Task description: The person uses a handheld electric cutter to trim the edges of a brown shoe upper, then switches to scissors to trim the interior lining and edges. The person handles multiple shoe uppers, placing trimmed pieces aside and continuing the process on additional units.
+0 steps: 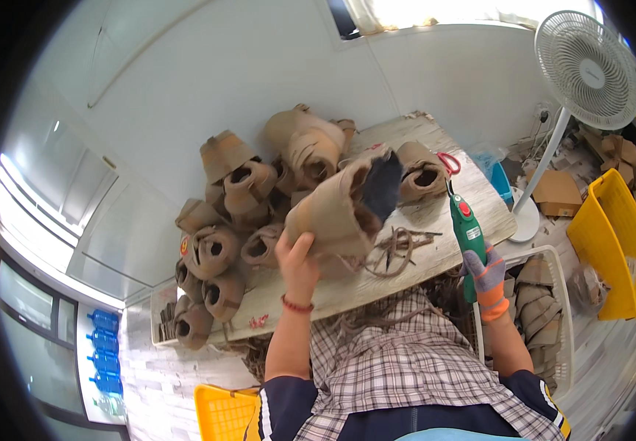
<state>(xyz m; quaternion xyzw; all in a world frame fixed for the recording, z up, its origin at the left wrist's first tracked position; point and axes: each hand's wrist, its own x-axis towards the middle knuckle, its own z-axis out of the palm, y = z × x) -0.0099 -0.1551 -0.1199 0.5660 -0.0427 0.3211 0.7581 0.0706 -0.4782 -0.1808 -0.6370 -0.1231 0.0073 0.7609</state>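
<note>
My bare left hand [299, 266], with a red bracelet at its wrist, grips a thick tan fabric roll [327, 219] and lifts it above the table. The roll's open end faces right and shows dark material inside. In a grey and orange glove, my right hand [487, 281] is wrapped round a green handheld power cutter [467, 226] with a red button. Its narrow dark tip points up, apart from the roll. Loose brown strips [399, 250] lie on the table below the roll. Behind it rests another tan roll [419, 175], beside red-handled scissors [448, 163].
Several more tan rolls [215, 250] are heaped on the table's [443, 242] left side. A white basket [564, 331] of folded tan pieces stands at right. Beyond are a standing fan [588, 73], yellow crates [616, 250] and a cardboard box [557, 192]. Another yellow crate [222, 411] is below left.
</note>
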